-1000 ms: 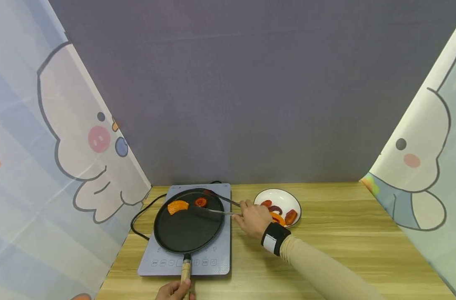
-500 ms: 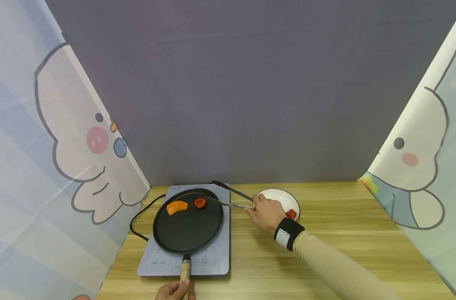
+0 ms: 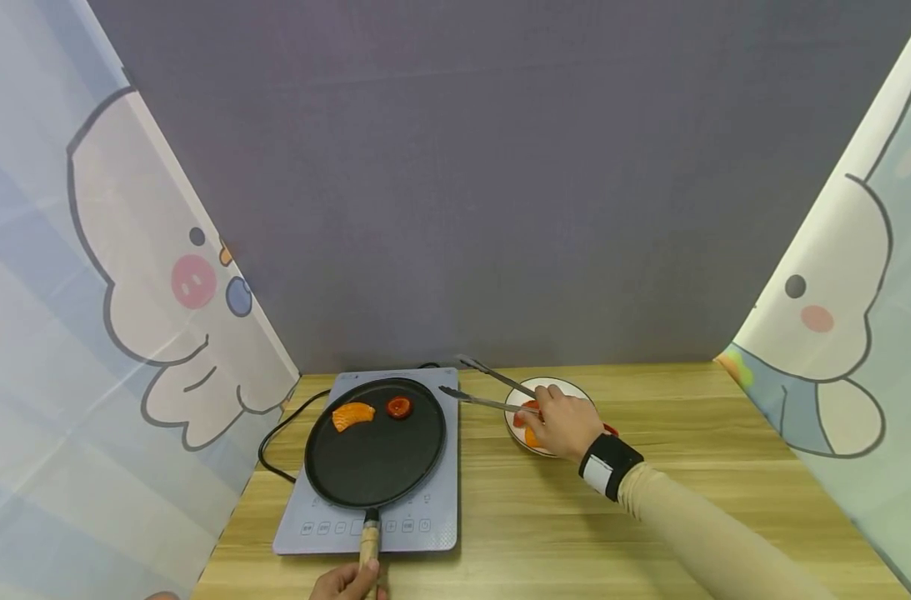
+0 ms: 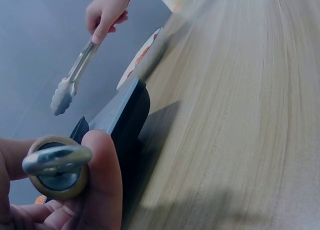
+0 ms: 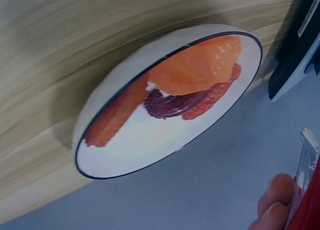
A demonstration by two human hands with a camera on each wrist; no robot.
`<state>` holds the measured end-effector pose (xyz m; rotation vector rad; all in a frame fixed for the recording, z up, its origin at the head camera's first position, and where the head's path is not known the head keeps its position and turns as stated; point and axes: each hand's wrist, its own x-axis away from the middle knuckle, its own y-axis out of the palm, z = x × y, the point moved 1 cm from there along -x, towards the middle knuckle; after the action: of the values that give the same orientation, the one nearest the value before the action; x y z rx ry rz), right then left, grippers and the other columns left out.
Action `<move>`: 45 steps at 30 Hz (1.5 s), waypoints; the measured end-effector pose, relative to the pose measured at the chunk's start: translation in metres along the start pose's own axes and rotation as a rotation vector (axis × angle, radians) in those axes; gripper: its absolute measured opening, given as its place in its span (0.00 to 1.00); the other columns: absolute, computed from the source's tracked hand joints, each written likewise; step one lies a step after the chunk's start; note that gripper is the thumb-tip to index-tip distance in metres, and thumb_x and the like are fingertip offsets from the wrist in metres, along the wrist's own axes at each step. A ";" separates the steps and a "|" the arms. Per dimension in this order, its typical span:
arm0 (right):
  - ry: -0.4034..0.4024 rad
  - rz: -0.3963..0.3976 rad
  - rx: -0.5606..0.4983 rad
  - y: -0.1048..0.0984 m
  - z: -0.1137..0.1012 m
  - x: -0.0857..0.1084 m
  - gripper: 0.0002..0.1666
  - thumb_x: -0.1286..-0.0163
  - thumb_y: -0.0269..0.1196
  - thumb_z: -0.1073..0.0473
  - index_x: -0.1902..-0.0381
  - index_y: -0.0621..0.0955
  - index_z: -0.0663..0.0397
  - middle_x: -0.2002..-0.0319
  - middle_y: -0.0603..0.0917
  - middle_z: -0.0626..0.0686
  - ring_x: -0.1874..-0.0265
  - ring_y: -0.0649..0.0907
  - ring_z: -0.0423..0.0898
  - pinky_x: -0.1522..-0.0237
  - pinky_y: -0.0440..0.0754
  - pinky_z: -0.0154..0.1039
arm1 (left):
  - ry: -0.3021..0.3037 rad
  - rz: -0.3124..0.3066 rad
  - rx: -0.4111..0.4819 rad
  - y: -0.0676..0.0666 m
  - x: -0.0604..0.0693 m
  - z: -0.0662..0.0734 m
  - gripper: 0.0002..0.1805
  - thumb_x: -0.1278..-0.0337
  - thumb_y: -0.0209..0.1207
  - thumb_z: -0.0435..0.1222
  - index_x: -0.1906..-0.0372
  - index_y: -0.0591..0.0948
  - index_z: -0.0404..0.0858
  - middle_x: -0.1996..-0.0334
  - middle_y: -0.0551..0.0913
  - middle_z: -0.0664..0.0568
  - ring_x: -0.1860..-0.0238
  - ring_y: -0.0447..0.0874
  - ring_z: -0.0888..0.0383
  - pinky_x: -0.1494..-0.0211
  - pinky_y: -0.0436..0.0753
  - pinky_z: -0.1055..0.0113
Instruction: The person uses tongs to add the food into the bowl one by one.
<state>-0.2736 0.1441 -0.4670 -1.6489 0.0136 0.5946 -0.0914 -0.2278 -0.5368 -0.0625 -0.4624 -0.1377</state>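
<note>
My left hand (image 3: 342,581) grips the wooden handle (image 3: 368,542) of a flat black frying pan (image 3: 372,467); its metal hanging loop (image 4: 57,160) shows in the left wrist view. The pan bears an orange salmon-like slice (image 3: 353,415) and a round red piece (image 3: 399,407). My right hand (image 3: 568,423) holds metal tongs (image 3: 488,402) over a white dark-rimmed plate (image 3: 571,389), their arms spread and tips apart, nothing between them. On the plate, the right wrist view shows an orange slice (image 5: 200,65), a dark purple tentacle-like piece (image 5: 172,104) and reddish pieces (image 5: 115,120).
The pan stands on a grey induction cooker (image 3: 443,500) with touch buttons, its black cable (image 3: 271,450) curving out at the left. A wooden table (image 3: 673,442) carries everything. A grey wall (image 3: 500,183) closes the back, with cartoon-printed sheets (image 3: 155,250) at both sides.
My right hand has moved right with the tongs, away from the pan to above the plate. The tong tips have left the round red piece, which stays in the pan. My left hand keeps still.
</note>
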 end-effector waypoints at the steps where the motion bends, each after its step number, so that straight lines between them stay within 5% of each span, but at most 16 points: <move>1: 0.003 -0.003 -0.002 -0.001 0.001 0.001 0.25 0.34 0.58 0.37 0.62 0.76 0.55 0.74 0.73 0.48 0.83 0.74 0.47 0.81 0.74 0.43 | -0.001 0.000 0.003 0.000 0.000 0.000 0.25 0.40 0.57 0.51 0.67 0.81 0.30 0.76 0.84 0.50 0.82 0.77 0.62 0.77 0.76 0.67; 11: 0.027 0.000 -0.027 -0.007 0.017 0.012 0.29 0.34 0.59 0.38 0.54 0.77 0.59 0.69 0.77 0.53 0.82 0.76 0.47 0.83 0.75 0.43 | -0.003 -0.007 0.033 0.001 -0.001 -0.003 0.24 0.40 0.57 0.51 0.67 0.80 0.30 0.77 0.84 0.49 0.82 0.77 0.62 0.77 0.77 0.67; 24: 0.067 -0.003 -0.040 -0.006 0.049 0.029 0.26 0.34 0.60 0.39 0.60 0.75 0.58 0.72 0.75 0.51 0.85 0.72 0.46 0.84 0.70 0.43 | 0.008 -0.015 0.006 -0.001 -0.004 -0.006 0.26 0.42 0.58 0.54 0.69 0.80 0.31 0.77 0.84 0.49 0.80 0.78 0.61 0.77 0.77 0.67; 32: 0.097 -0.049 -0.023 -0.008 0.068 0.041 0.29 0.34 0.59 0.40 0.52 0.76 0.61 0.68 0.77 0.55 0.81 0.77 0.50 0.81 0.75 0.48 | 0.011 -0.022 0.012 -0.002 -0.004 -0.005 0.25 0.40 0.57 0.52 0.68 0.81 0.31 0.77 0.83 0.48 0.81 0.77 0.61 0.77 0.77 0.67; 45: 0.043 -0.076 0.019 -0.011 0.084 0.054 0.29 0.37 0.63 0.41 0.51 0.79 0.60 0.67 0.80 0.56 0.79 0.79 0.49 0.80 0.76 0.48 | 0.004 -0.015 0.003 -0.001 -0.002 -0.003 0.25 0.40 0.57 0.53 0.67 0.81 0.31 0.77 0.84 0.49 0.81 0.77 0.61 0.77 0.77 0.67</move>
<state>-0.2547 0.2419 -0.4811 -1.6360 -0.0116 0.4997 -0.0918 -0.2286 -0.5404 -0.0560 -0.4588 -0.1515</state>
